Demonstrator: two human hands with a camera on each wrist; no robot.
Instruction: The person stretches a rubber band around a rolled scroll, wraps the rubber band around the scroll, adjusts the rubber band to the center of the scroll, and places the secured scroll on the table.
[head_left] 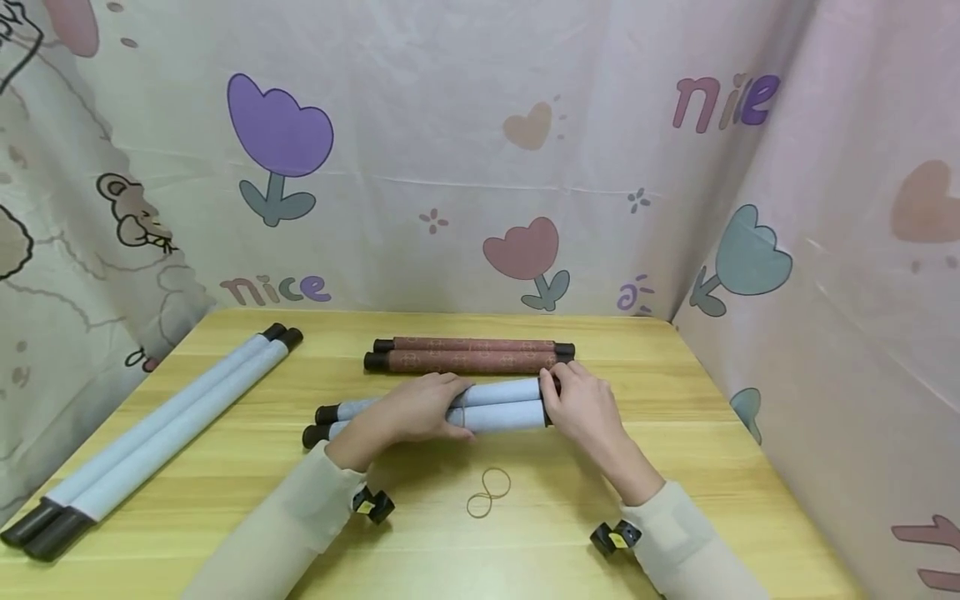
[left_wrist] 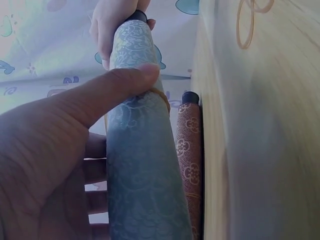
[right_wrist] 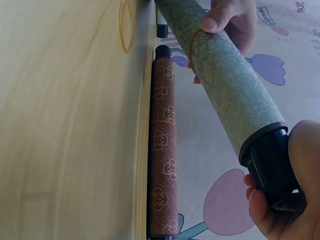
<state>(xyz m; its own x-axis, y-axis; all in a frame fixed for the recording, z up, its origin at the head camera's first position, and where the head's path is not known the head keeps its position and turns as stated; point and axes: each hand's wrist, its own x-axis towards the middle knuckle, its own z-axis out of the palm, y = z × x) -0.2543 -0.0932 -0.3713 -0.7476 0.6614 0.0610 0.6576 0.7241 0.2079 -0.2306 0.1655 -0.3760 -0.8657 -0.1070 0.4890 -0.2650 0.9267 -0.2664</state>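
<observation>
A pair of light-blue patterned scrolls [head_left: 501, 415] with black end knobs lies side by side between the hands, just over the table. Around their middle runs a rubber band [left_wrist: 162, 97]. My left hand [head_left: 420, 410] grips the pair by the middle, thumb [left_wrist: 125, 82] on the near face right at the band and fingers behind. At the other end, my right hand [head_left: 588, 408] holds the black end knobs [right_wrist: 270, 160], with its fingers curled round them. A loose rubber band [head_left: 491, 497] lies twisted into a figure eight on the table in front of the pair.
Two reddish-brown patterned scrolls [head_left: 472, 360] lie together behind the held pair, with a band round them. Along the left side of the wooden table [head_left: 660, 375] rest two longer light-blue scrolls [head_left: 180, 417]. Printed curtains [head_left: 420, 150] enclose the back and sides.
</observation>
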